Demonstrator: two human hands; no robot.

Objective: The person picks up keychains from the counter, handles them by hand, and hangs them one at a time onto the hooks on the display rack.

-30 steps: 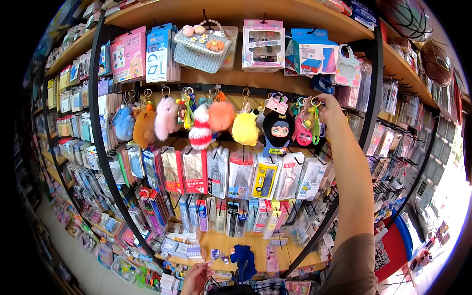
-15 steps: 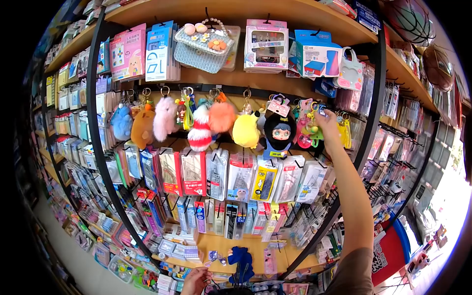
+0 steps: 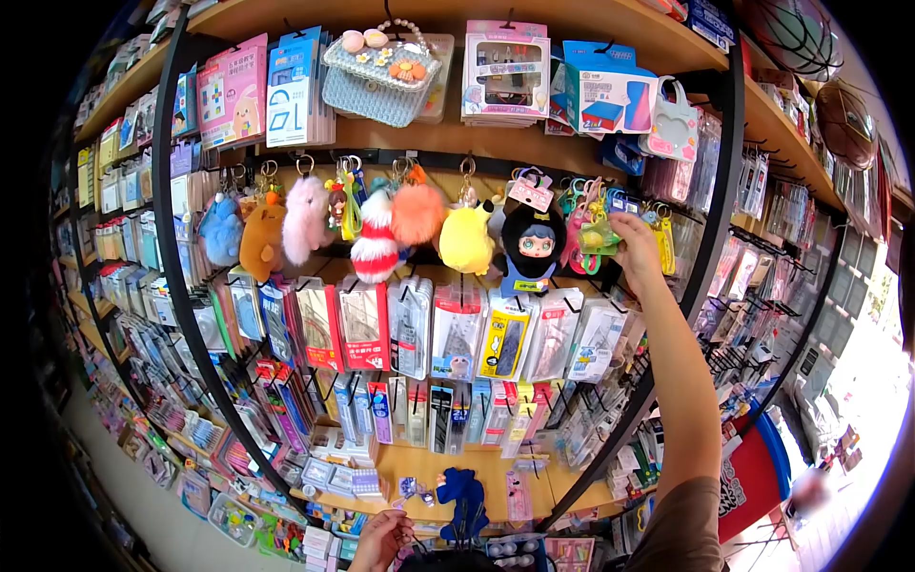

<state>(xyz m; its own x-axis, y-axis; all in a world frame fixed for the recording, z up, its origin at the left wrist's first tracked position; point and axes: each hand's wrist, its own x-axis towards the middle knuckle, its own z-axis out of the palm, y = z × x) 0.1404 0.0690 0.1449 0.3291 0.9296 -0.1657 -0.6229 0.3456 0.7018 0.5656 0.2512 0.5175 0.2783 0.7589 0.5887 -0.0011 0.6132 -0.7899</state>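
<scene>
My right hand (image 3: 634, 250) is raised to the hook row at upper right. Its fingers are closed on a yellow-green keychain (image 3: 599, 236) among other hanging keychains. Just left of it hangs a black-hooded doll plush (image 3: 536, 250), with a pink keychain (image 3: 574, 243) between. Low in the view, my left hand (image 3: 383, 539) has its fingers curled in a pinch; whatever they hold is too small to make out. A small purple-and-white item (image 3: 412, 489) appears beyond its fingertips. Beside that hand is a dark blue plush-like thing (image 3: 462, 503).
Plush keychains, including a yellow one (image 3: 466, 240) and an orange pompom (image 3: 416, 214), hang along the rail. Packaged stationery (image 3: 457, 329) fills hooks below. Black shelf posts (image 3: 710, 238) stand at both sides. A wooden shelf board (image 3: 534, 491) lies low, and a red-and-blue panel (image 3: 748, 496) stands at lower right.
The yellow-green keychain has come outward and is more visible in my right hand. My left hand has risen slightly. The whole view has shifted a little, so shelf items appear higher and further left.
</scene>
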